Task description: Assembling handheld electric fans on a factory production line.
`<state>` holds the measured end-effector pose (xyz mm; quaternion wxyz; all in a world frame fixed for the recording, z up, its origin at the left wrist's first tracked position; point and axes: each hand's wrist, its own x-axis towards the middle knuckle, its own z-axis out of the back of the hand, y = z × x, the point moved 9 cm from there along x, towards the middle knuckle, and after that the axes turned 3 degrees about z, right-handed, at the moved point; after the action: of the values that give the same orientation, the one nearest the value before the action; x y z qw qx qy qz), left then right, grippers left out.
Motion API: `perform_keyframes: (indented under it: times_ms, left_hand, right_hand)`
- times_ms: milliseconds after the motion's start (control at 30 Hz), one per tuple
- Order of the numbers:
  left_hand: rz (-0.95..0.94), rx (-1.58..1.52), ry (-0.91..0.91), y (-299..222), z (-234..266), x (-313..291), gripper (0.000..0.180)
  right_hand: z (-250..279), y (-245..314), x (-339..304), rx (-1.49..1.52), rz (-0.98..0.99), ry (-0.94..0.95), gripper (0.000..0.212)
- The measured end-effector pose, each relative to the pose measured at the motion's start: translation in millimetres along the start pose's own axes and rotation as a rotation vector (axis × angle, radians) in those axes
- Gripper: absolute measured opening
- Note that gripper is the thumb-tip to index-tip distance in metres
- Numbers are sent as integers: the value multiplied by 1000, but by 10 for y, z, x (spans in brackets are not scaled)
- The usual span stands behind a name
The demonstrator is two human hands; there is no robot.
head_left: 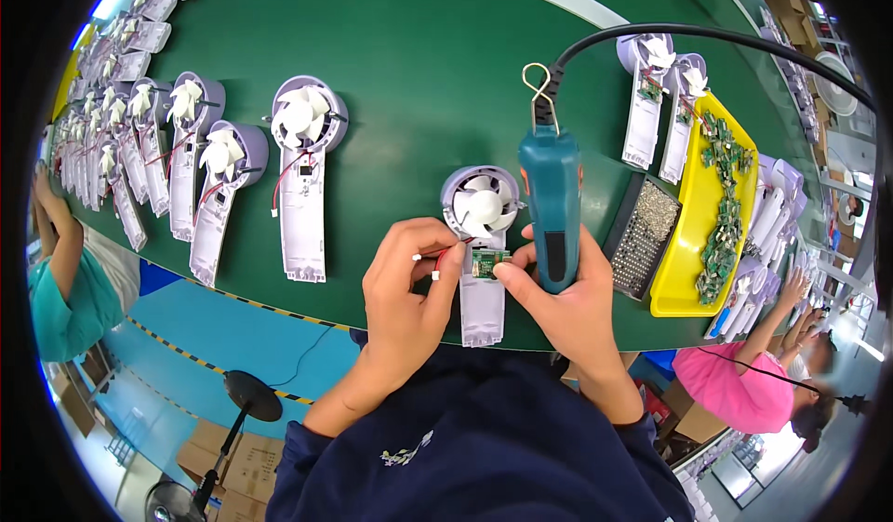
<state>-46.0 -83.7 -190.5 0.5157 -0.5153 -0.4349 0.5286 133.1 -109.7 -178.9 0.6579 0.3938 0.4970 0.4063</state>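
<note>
Directly in front of me a lilac handheld fan housing (482,320) lies face up on the table, its white fan blades (484,207) at the far end. My left hand (407,285) is closed in a pinch on thin red wires with white connectors (435,274), beside the housing. My right hand (579,313) has thumb and fingers at a small green circuit board (487,262), gripping it over the housing's handle. A teal corded electric screwdriver (550,196) stands upright across my right palm; its tip and how firmly it is held are hidden.
Several open fan housings (302,187) lie to the left, two more (644,103) at the far right. Right of me are a dark box of small screws (646,234) and a yellow tray (684,257) of circuit boards. The black cord (716,33) arches rightward. Other people work at both sides.
</note>
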Motion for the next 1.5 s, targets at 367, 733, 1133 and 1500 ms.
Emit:
perform_keyframes:
  times_ms: [367,733,1133,1500]
  left_hand:
    - [51,0,95,1,-53,17,10]
    - [117,-44,86,17,-52,58,15]
    - [65,54,133,-39,-95,59,13]
    - [97,45,75,-8,-74,50,15]
  right_hand:
    - [8,-27,-15,-149,-47,-66,32]
    - [-13,-33,-6,-114,-14,-116,35]
    - [-2,-40,-2,-167,-2,-132,38]
    - [-19,-70,17,-165,-24,-102,43]
